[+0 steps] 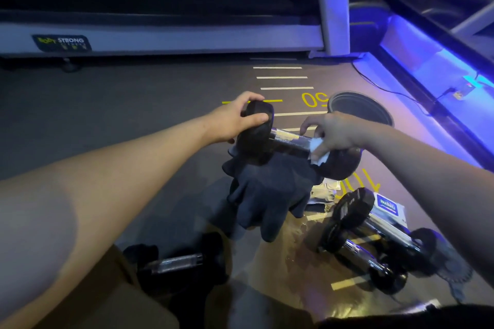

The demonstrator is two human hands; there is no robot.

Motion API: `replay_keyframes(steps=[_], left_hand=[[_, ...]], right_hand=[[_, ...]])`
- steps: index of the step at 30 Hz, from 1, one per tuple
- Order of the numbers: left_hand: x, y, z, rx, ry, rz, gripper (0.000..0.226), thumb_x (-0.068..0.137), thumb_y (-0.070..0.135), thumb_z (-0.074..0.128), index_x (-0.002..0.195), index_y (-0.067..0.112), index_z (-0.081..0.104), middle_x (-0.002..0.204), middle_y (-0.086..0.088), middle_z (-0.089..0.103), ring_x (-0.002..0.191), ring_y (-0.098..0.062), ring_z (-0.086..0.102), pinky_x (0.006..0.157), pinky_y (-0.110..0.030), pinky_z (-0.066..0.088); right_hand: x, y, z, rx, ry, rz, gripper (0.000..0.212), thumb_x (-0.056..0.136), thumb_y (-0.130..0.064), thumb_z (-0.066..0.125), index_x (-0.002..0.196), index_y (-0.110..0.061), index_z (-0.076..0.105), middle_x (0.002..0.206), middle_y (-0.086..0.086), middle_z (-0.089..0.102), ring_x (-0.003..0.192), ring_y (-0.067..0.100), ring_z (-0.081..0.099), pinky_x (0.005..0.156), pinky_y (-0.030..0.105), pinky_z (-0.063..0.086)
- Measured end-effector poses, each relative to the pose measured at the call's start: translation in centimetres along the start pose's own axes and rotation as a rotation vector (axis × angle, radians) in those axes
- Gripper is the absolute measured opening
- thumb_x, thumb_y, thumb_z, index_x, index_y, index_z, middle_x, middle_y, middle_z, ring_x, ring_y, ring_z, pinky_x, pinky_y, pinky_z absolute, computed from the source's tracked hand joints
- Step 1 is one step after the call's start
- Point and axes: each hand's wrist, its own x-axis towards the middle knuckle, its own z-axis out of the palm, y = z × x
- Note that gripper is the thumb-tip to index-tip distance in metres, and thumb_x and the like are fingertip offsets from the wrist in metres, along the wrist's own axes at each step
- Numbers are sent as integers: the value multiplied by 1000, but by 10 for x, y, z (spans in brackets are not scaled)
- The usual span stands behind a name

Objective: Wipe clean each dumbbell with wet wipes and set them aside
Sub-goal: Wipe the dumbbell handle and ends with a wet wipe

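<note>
A black dumbbell [287, 140] with a chrome handle lies tilted across a dark cloth [267, 189] on the floor. My left hand [232, 121] grips its left head from above. My right hand [334, 131] holds a white wet wipe [318, 151] against the right end of the handle, beside the right head. Two more dumbbells [374, 238] lie side by side at the lower right. Another dumbbell [177, 263] lies at the lower left by my leg. A wet wipes pack [389, 207] lies behind the pair.
A treadmill [160, 37] runs across the back. A dark round bin [361, 108] stands just behind my right hand. Blue-lit equipment and a cable [395, 91] line the right side. The floor carries white and yellow markings.
</note>
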Motion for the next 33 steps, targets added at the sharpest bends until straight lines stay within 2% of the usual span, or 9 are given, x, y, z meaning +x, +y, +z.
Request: replay_keyframes(steps=[3, 7, 12, 15, 19, 25, 29, 31, 33], left_hand=[[0, 0, -1, 8, 2, -4, 44, 97, 45, 57, 138, 40, 43, 127, 2, 60, 109, -20, 62, 71, -37, 57], [-1, -1, -3, 29, -13, 1, 45, 96, 47, 57, 138, 41, 41, 109, 17, 60, 105, -16, 62, 69, -35, 57], [-2, 0, -3, 12, -16, -9, 44, 97, 48, 57, 137, 43, 42, 125, 8, 60, 108, -18, 62, 65, -32, 57], [-2, 0, -2, 13, -2, -3, 44, 95, 49, 58, 136, 43, 43, 127, 5, 59, 110, -20, 62, 66, -32, 58], [-1, 1, -1, 32, 8, 9, 46, 97, 46, 56, 140, 38, 41, 126, 6, 60, 109, -21, 62, 72, -38, 58], [-3, 2, -1, 67, 2, 22, 47, 97, 48, 56, 140, 38, 40, 123, 5, 59, 107, -21, 63, 75, -41, 58], [-3, 2, -1, 64, 8, 10, 47, 96, 50, 56, 140, 41, 40, 128, 6, 59, 110, -19, 61, 76, -42, 59], [-2, 1, -1, 54, 12, 3, 46, 96, 50, 56, 139, 41, 41, 128, 6, 60, 111, -19, 61, 75, -41, 59], [-1, 0, -1, 43, 3, 0, 45, 96, 51, 56, 138, 42, 41, 128, 7, 60, 110, -18, 62, 75, -41, 59]], right_hand=[[-1, 0, 3, -61, 61, -15, 73, 60, -51, 88, 121, -34, 52, 100, -7, 68, 86, 20, 55, 78, 29, 37], [-9, -2, 31, -312, 310, 48, 76, 62, -63, 78, 120, -26, 46, 87, -6, 73, 97, 21, 65, 113, 43, 15], [-19, -8, 66, -466, 636, 65, 68, 57, -37, 86, 106, -5, 52, 66, 11, 63, 78, 29, 65, 114, 47, 8], [-20, -11, 55, -413, 484, 94, 80, 63, -45, 86, 122, -10, 46, 88, 10, 69, 97, 29, 64, 110, 40, 22], [-15, -7, 26, -139, 275, 87, 94, 61, -49, 88, 138, -26, 38, 106, -2, 71, 103, 27, 61, 82, 38, 49], [-1, -1, -3, 38, -32, 49, 92, 59, -42, 92, 137, -30, 45, 107, -6, 67, 88, 18, 57, 68, 28, 41], [1, -3, -6, 41, -73, 42, 90, 60, -41, 91, 136, -28, 47, 111, -4, 67, 93, 21, 59, 75, 28, 40], [1, -6, 3, -127, 12, 57, 89, 60, -52, 87, 135, -29, 45, 112, -7, 69, 101, 22, 61, 91, 34, 39], [-2, -7, 21, -345, 156, 74, 81, 64, -59, 80, 130, -27, 46, 103, -6, 72, 107, 20, 63, 112, 45, 23]])
